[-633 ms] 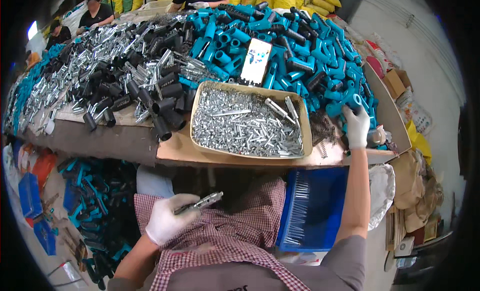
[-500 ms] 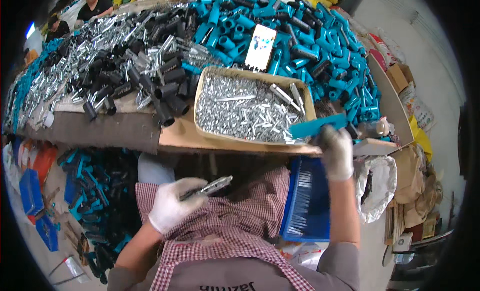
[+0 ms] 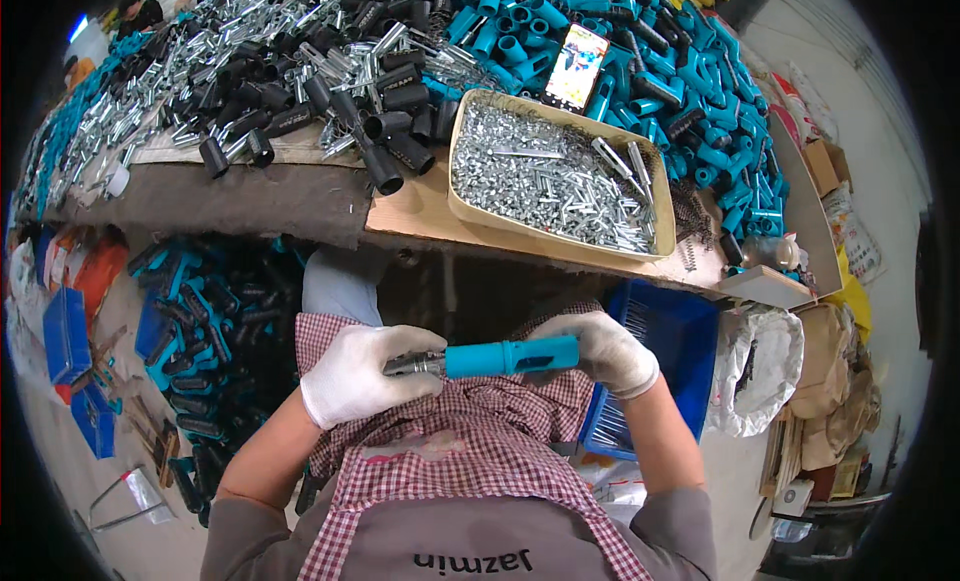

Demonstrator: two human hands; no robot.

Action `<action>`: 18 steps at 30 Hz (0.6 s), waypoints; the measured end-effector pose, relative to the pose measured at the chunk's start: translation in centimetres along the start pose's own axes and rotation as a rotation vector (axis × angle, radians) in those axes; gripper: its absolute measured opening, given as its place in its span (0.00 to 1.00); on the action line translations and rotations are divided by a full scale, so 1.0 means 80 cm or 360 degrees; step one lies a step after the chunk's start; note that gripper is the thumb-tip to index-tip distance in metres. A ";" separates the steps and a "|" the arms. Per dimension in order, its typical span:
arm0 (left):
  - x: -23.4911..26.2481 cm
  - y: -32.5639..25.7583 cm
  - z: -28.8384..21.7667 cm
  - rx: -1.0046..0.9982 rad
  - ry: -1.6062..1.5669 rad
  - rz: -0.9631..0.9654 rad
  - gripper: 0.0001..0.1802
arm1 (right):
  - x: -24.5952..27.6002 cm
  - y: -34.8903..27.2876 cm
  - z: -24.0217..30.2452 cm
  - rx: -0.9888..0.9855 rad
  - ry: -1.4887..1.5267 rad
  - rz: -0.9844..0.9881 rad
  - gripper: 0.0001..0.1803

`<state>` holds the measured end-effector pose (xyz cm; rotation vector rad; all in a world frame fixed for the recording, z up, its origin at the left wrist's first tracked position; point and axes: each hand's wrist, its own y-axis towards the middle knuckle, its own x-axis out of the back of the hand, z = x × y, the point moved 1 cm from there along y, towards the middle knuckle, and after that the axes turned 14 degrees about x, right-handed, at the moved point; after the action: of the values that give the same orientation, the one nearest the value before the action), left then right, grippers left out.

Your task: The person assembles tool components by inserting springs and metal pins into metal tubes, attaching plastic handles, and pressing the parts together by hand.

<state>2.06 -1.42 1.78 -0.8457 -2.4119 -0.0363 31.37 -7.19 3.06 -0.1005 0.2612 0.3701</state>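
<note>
Over my lap, my left hand (image 3: 365,376) in a white glove is closed around a slim metal mechanism (image 3: 418,363). The metal piece points right and meets the left end of a hollow teal plastic housing (image 3: 490,358); I cannot tell how deep it sits inside. My right hand (image 3: 607,353), also gloved, grips the housing's right end, with its fingers mostly behind it. A dark slot shows in the housing's side. Beyond the hands, on the bench, stands a beige tray (image 3: 500,218) of small silver metal parts.
Black tubes (image 3: 400,149), silver metal pieces (image 3: 110,111) and teal housings (image 3: 700,131) cover the bench. A lit phone (image 3: 577,66) leans behind the tray. A blue crate (image 3: 690,326) and white sack (image 3: 785,361) stand right; teal-and-black pieces (image 3: 195,381) lie heaped left. Another person (image 3: 140,16) is far left.
My right hand has brought the teal housing down from the bench to my lap, against the metal mechanism. My left hand has moved slightly right. The whole view has shifted.
</note>
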 end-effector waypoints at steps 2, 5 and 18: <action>0.000 -0.002 0.003 -0.0053 0.0049 0.0039 0.26 | -0.007 0.002 0.013 -0.0265 -0.1170 0.0213 0.25; -0.005 -0.005 0.005 -0.0064 0.0067 0.0116 0.28 | -0.043 0.003 0.001 0.0056 -0.1625 0.0223 0.21; -0.042 0.000 0.004 -0.0265 0.0318 0.0341 0.30 | -0.045 0.028 -0.046 -0.0028 -0.0962 0.0384 0.31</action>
<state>4.01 -3.23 -0.25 -1.1171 -2.1426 -0.2303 26.43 -6.92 0.39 0.0290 -0.3306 0.6231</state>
